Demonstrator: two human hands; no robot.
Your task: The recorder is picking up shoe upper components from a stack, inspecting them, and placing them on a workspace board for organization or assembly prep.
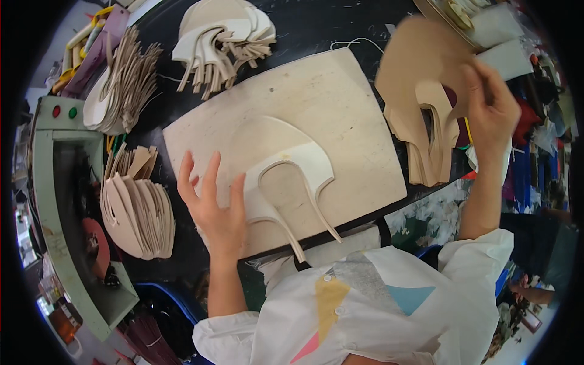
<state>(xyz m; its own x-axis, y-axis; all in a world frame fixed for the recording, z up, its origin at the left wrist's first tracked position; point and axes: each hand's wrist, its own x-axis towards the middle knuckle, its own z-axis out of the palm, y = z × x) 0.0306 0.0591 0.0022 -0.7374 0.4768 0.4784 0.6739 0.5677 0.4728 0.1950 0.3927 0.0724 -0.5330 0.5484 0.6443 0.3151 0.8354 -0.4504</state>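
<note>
On a cream board (359, 85) lies a pale, horseshoe-shaped shoe-upper piece (316, 161), with its two long legs reaching past the board's near edge. My left hand (219, 213) hovers just left of it, fingers spread and nothing in them. At the right, my right hand (494, 115) pinches the edge of a tan shoe-upper piece (420, 52), which is blurred by motion. That piece is over a stack of similar tan pieces (420, 161), whose legs point toward me. Part of the stack is hidden beneath it.
Bundles of pale cut pieces stand at the back left (112, 100), back middle (243, 24) and left (137, 213) of the black table (304, 30). A green metal box (67, 243) with red and green buttons borders the left side. Plastic bags (496, 27) lie back right.
</note>
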